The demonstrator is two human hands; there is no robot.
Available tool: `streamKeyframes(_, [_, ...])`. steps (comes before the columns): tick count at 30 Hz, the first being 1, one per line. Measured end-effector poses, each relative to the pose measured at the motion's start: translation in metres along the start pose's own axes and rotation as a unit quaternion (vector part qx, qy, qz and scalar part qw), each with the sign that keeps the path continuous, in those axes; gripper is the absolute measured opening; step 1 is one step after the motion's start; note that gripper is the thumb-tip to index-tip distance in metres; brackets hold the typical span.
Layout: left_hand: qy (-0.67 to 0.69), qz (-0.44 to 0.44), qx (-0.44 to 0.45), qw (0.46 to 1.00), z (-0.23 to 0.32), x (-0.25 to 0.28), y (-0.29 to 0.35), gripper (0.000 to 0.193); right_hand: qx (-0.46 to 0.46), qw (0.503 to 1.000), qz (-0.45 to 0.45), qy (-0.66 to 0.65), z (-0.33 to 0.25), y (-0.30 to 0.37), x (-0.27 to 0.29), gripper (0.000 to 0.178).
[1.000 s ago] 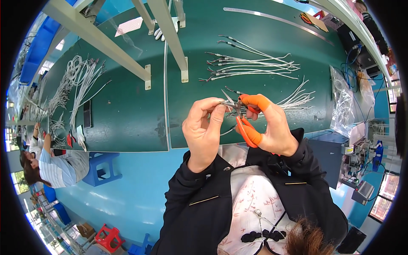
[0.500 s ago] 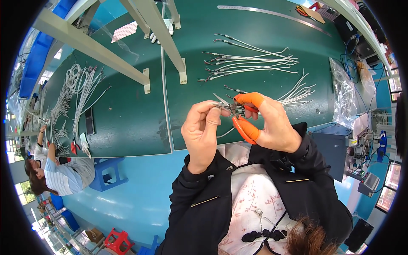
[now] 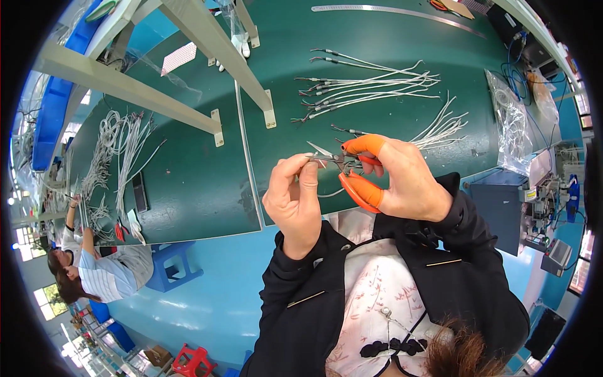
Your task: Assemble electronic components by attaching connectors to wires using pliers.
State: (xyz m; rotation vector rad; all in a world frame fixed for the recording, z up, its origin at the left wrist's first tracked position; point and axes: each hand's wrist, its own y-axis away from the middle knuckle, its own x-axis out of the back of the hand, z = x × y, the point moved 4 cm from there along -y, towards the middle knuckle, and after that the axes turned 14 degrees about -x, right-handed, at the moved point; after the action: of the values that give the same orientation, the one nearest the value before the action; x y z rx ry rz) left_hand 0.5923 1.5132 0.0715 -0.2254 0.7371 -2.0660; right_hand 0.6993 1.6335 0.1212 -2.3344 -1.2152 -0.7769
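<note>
My right hand [image 3: 409, 179], its thumb and forefinger covered in orange, is closed round the orange handles of a pair of scissors [image 3: 358, 193]. The blades are parted and point left, toward my left fingertips. Thumb and forefinger of my left hand [image 3: 294, 200] are pinched together at the lower blade, on what looks like the end of a white cable [image 3: 329, 194]; the fingers hide most of it. Just beyond my right hand, a bunch of white cables [image 3: 438, 131] lies on the table, partly covered by the hand.
Farther off on the green table [image 3: 207, 188] lie several white cables [image 3: 377, 85] with dark-sleeved ends and a steel ruler [image 3: 396, 11]. A bagged coil [image 3: 510, 125] is at right. Cream metal posts [image 3: 242, 69] rise at left. Beyond them sits a co-worker [image 3: 113, 273] near cable bundles [image 3: 129, 151].
The view has shifted a little. My hands keep nearly the same pose, with the scissors still at my left fingertips.
</note>
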Motion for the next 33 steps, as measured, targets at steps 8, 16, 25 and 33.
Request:
streamKeyframes(8, [0.088, 0.019, 0.095, 0.991, -0.001, 0.006, 0.0, 0.009, -0.018, 0.999, -0.015, -0.029, 0.008, -0.004, -0.004, 0.033])
streamKeyframes(16, [0.184, 0.031, 0.134, 0.973, -0.002, 0.007, -0.001, 0.011, -0.152, 0.985, -0.041, 0.069, 0.068, -0.018, -0.035, 0.033])
streamKeyframes(25, [0.102, -0.009, 0.18, 0.978, 0.001, 0.009, 0.005, 0.011, 0.019, 0.993, 0.017, 0.119, 0.142, -0.016, -0.117, 0.021])
streamKeyframes(33, [-0.043, -0.061, 0.117, 0.99, 0.012, 0.009, 0.011, 0.008, 0.089, 0.994, 0.028, -0.063, 0.012, -0.012, -0.02, 0.023])
